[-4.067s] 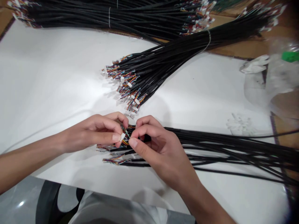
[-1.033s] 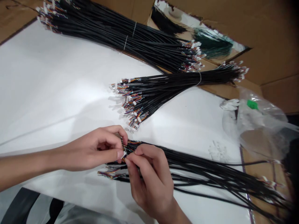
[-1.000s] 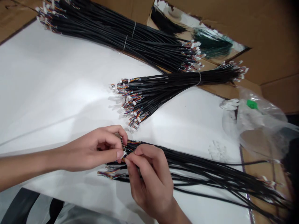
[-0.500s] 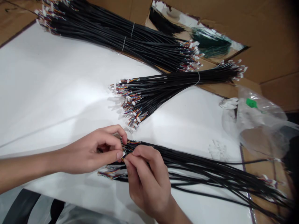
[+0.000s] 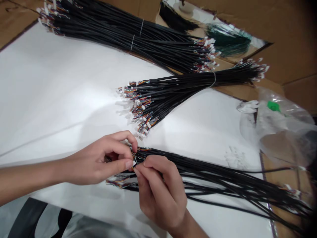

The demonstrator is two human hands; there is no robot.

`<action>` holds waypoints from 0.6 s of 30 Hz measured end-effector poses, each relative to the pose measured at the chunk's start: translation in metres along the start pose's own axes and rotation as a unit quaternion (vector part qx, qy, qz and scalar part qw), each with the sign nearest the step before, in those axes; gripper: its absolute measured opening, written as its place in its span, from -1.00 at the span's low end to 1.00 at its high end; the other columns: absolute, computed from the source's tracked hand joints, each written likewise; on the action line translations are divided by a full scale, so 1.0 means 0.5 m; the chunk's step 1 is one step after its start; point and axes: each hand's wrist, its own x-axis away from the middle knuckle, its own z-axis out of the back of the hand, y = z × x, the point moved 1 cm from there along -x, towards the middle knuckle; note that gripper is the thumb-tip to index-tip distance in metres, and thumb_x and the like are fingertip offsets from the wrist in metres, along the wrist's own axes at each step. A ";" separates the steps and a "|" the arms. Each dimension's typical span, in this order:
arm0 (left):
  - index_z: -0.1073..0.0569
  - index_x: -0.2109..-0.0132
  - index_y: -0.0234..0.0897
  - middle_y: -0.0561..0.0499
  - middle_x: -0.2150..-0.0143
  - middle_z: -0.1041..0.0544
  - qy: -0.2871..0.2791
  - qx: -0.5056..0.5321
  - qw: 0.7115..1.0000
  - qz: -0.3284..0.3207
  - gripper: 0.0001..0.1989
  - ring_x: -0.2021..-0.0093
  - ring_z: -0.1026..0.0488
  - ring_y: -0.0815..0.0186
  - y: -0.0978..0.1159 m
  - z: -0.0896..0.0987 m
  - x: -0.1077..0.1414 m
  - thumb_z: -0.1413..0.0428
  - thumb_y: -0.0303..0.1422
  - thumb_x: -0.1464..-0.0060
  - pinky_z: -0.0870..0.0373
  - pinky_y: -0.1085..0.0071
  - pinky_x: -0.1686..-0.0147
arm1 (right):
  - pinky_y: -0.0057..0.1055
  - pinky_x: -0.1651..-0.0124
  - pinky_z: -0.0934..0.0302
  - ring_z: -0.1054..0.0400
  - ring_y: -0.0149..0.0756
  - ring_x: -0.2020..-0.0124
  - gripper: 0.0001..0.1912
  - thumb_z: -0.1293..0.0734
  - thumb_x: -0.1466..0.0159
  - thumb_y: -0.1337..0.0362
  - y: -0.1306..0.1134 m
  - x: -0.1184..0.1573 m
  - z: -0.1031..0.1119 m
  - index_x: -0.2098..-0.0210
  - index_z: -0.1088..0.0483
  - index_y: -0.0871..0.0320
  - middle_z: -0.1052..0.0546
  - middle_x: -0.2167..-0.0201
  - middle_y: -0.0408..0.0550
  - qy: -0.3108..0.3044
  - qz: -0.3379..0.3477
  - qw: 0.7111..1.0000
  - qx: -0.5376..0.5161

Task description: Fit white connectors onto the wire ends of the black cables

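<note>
Above a white surface (image 5: 56,86), the thumb and fingertips of the right hand (image 5: 163,191) are being pressed together at the wires below a small white connector (image 5: 134,163); what is being gripped there is too small to be told for sure. The white connector is being pinched between the thumb and index finger of the left hand (image 5: 99,162), just beside the right fingertips. Beneath both hands, loose black cables (image 5: 218,170) are being supported, their colored wire ends being partly covered. Toward the right, a heap of small white pieces (image 5: 234,158) is being carried near a clear plastic bag (image 5: 284,124). Farther off, a black cable bundle (image 5: 183,86) is being held by a pale tie. Beyond it, larger cable bundles (image 5: 109,29) are being bound likewise, beside brown cardboard (image 5: 294,36).
</note>
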 end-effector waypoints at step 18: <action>-0.40 0.41 -0.36 -0.03 0.11 -0.25 -0.005 -0.022 1.000 0.008 -0.66 0.36 -0.23 0.45 0.001 0.000 0.001 0.00 -0.22 -0.25 -0.21 0.52 0.44 | -0.41 0.29 -0.33 -0.29 -0.30 0.25 -0.80 -0.27 -0.19 0.63 0.001 0.001 -0.001 0.21 -0.40 0.37 -0.38 0.28 0.07 -0.002 -0.003 1.000 -0.007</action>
